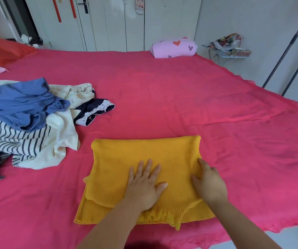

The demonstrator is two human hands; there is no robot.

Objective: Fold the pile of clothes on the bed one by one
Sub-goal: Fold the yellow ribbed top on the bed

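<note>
Yellow knit top (144,155) lies partly folded near the front edge of the bed (180,96), well apart from the unfolded pile (27,123) at the left & the pink folded item (174,47) at the far edge. Ribbed knit, so prob soft, floppy, light-ish, a bit stretchy. Not slippery on the sheet, nothing fragile, but layers can creep & bunch if dragged. Best hold, imo: pinch both layers at a side edge or at the fold's corners, lift & lay over, w/ the other hand flat as anchor. Avoid the frilly hem at the near edge. Left hand (142,187) is flat on the middle of the top, fingers (149,168) straight & spread wide, pressing, holding nothing. Right hand (209,186) sits on the top's right edge w/ thumb & forefinger on the fabric. Its other fingers are hidden, so can't tell if it pinches the edge or just presses.
</note>
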